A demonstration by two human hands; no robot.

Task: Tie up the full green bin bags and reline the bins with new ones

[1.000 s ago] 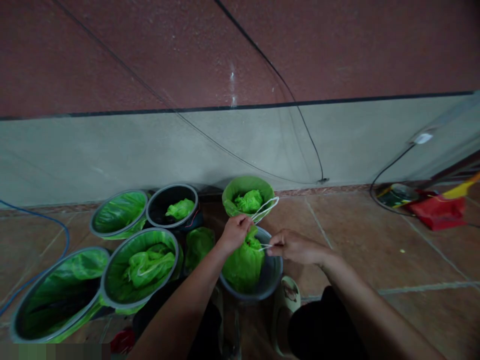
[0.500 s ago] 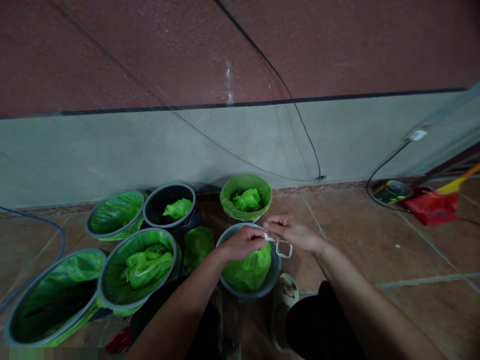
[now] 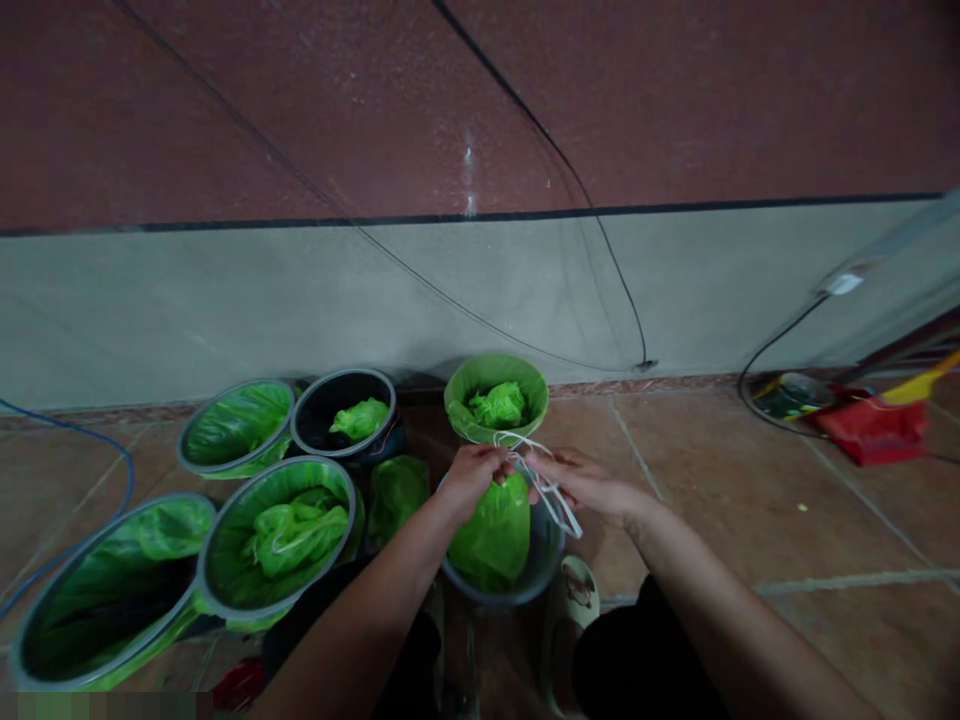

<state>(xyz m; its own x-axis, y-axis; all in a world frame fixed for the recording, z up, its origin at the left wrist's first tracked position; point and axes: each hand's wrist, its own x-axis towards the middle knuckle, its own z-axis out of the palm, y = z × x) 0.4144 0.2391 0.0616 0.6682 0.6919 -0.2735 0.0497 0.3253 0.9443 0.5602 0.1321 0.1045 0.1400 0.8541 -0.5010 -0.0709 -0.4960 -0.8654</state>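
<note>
Tiled floor (image 3: pixel 750 500) along a two-tone wall (image 3: pixel 300 290). Green bag (image 3: pixel 491 530) sits in the grey bin (image 3: pixel 544 560) nearest the person. Left hand (image 3: pixel 474 472) pinches the bag's gathered neck; right hand (image 3: pixel 589 482) grips the white string (image 3: pixel 551 490). Other lined bins (image 3: pixel 277 530) stand left.

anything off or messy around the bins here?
Mostly tidy. One green bag lies loose on the floor between the bins, not in one. The black bin is unlined, with only a crumpled bag inside. Both hands, left hand and right hand, grip the white drawstring of the bag in the nearest bin.
</note>
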